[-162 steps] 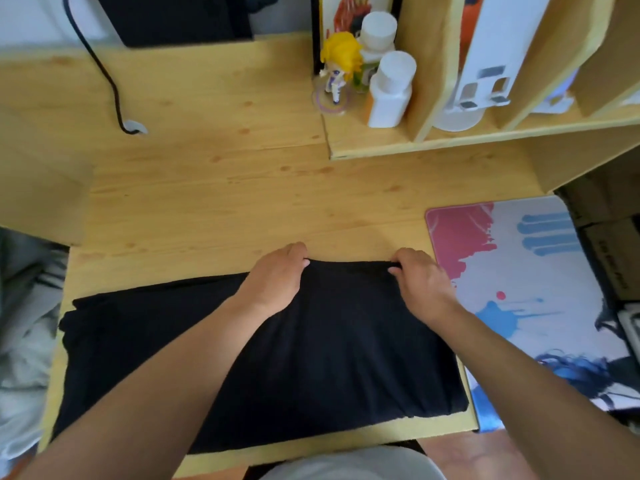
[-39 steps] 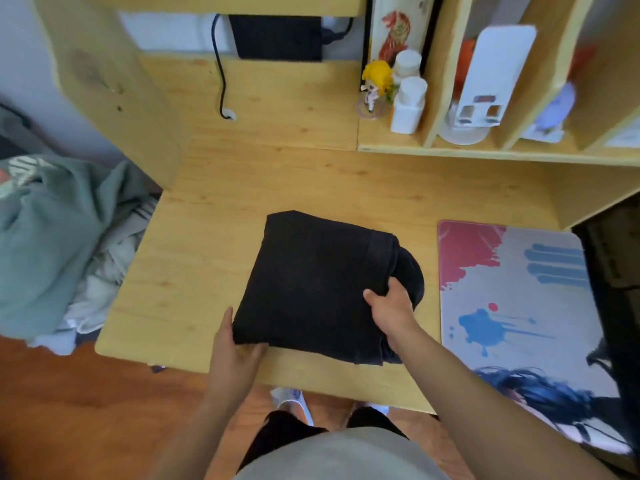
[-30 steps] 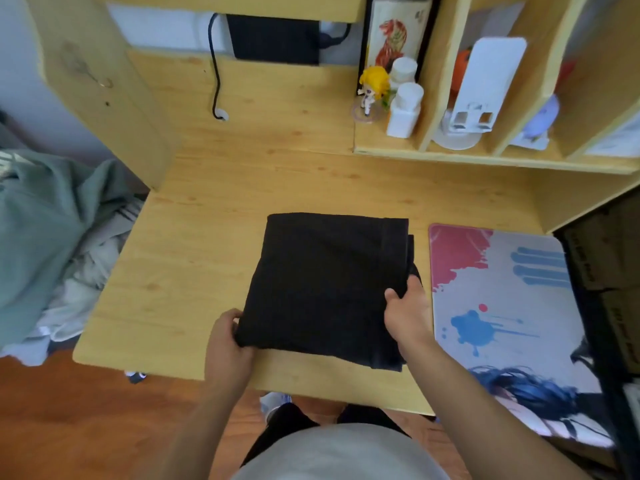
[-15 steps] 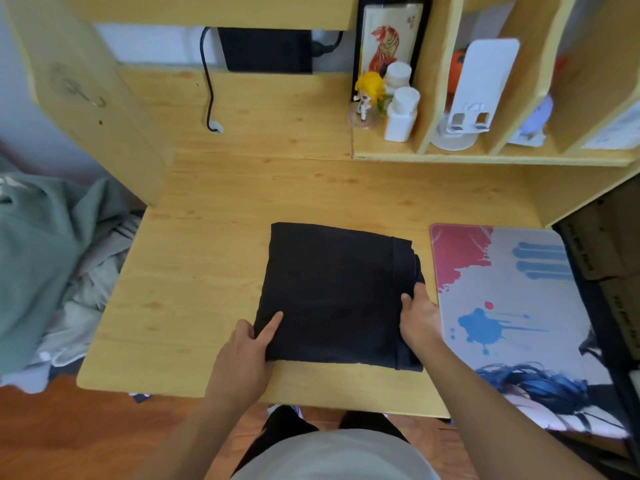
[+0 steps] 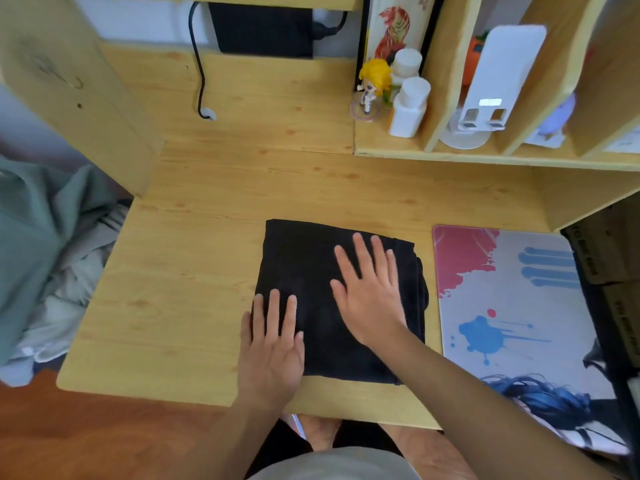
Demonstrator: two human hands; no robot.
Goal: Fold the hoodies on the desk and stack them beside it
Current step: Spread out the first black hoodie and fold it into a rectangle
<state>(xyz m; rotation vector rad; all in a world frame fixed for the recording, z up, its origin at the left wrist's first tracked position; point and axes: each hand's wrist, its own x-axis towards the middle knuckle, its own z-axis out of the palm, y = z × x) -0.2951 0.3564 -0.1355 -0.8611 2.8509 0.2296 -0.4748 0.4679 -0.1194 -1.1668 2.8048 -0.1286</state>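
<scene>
A black hoodie (image 5: 304, 258), folded into a compact square, lies on the wooden desk (image 5: 194, 271) near its front edge. My left hand (image 5: 272, 344) lies flat with straight fingers on the hoodie's front left corner, its palm partly over the desk. My right hand (image 5: 369, 292) presses flat, fingers spread, on the right half of the hoodie. Neither hand grips the cloth.
A colourful mouse mat (image 5: 512, 306) lies right of the hoodie. A heap of green and pale clothes (image 5: 38, 258) sits left of the desk. At the back stand shelves with a figurine (image 5: 372, 86), white bottles (image 5: 408, 109) and a black cable (image 5: 199, 74).
The hoodie went from a long rectangle to a square fold. Both hands let go of its side edges and now lie flat on top of it.
</scene>
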